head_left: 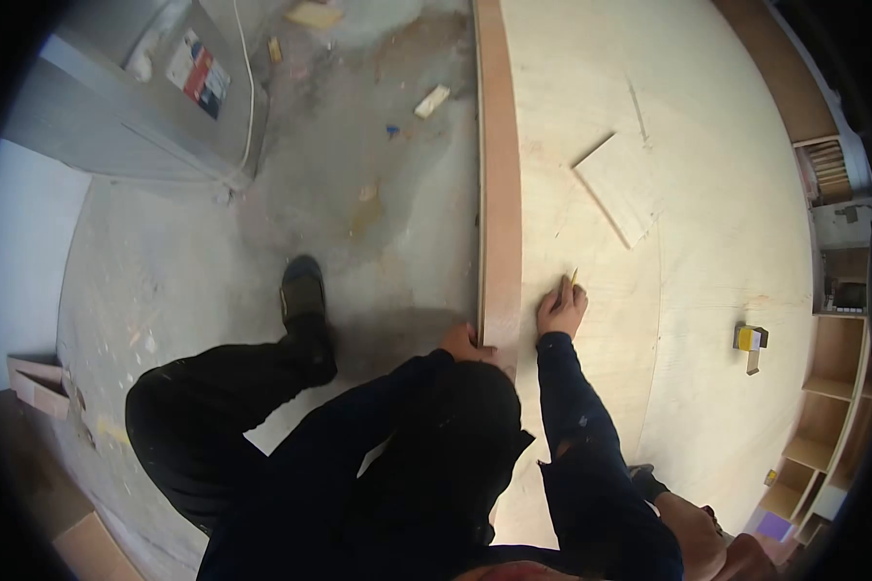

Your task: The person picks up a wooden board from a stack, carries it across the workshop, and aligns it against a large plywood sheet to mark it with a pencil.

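Observation:
My right hand (562, 310) is closed on a yellow pencil (575, 277) and rests on a large pale plywood panel (591, 387). The pencil's end sticks out past my fingers. My left hand (467, 345) grips a long reddish-brown wooden strip (499, 194) at the panel's left edge, with the thumb on top and some fingers hidden over the side. My knee covers part of the strip just below that hand. A small rectangular piece of plywood (615, 189) lies on the panel beyond my right hand.
A yellow and black tape measure (748, 338) lies on the panel at the right. Wooden compartments (828, 358) line the far right. Part of another person (690, 533) shows at lower right. Wood scraps (432, 101) litter the concrete floor, near a grey metal cabinet (155, 107).

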{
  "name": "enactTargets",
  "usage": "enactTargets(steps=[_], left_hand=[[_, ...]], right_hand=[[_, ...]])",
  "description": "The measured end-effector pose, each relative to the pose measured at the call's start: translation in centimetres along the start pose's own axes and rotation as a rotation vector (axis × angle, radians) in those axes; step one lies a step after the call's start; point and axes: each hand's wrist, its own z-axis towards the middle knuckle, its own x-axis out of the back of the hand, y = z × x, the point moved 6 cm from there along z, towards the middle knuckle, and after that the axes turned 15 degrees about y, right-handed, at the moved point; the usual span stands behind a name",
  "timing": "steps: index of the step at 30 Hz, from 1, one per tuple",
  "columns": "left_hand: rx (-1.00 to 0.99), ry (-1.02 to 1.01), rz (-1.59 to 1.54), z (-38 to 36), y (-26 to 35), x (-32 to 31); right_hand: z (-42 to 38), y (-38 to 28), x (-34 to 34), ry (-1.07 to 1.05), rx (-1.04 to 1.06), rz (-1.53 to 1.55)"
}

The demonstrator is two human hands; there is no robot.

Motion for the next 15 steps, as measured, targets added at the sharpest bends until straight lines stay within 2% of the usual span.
enactTargets(steps=[2,3,5,7,8,9,10,11,12,13,14,15], left_hand=[[0.030,-0.201,-0.026,-0.4,2.3,0.3],[0.015,-0.201,-0.015,-0.6,1.9,-0.2],[-0.038,0.007,0.060,0.1,0.2,-0.1],[-0.061,-0.052,0.110,0.4,0.9,0.2],[-0.058,-0.126,0.149,0.3,1.1,-0.2],[-0.067,-0.133,0.157,0.4,1.5,-0.4],[-0.074,-0.062,0.202,0.3,1.7,-0.3],[-0.075,0.006,0.251,-0.1,1.5,-0.2],[-0.103,-0.036,0.193,-0.2,1.7,-0.5],[-0.034,-0.077,0.270,0.0,1.1,-0.8],[0.063,-0.089,0.332,0.2,0.4,-1.0],[-0.240,0.116,0.497,-1.0,3.9,0.4]], right_hand=[[0.3,0.4,-0.1,-0.046,0.000,0.042],[-0.1,1.0,0.7,-0.028,-0.006,0.045],[-1.6,1.0,2.6,-0.038,0.028,0.346],[-8.2,1.7,7.2,0.044,0.089,0.263],[-12.2,1.5,10.0,-0.005,0.089,0.200],[-16.2,1.2,13.2,-0.030,0.022,0.199],[-21.5,2.8,14.9,-0.197,-0.185,0.143],[-25.8,3.3,17.1,-0.272,-0.417,0.152],[-30.3,3.6,19.5,-0.330,-0.650,0.144],[-31.8,0.8,23.6,-0.389,-0.538,-0.047],[-34.5,-0.1,25.3,-0.424,-0.514,-0.154],[-36.9,-0.6,27.1,-0.463,-0.487,-0.265]])
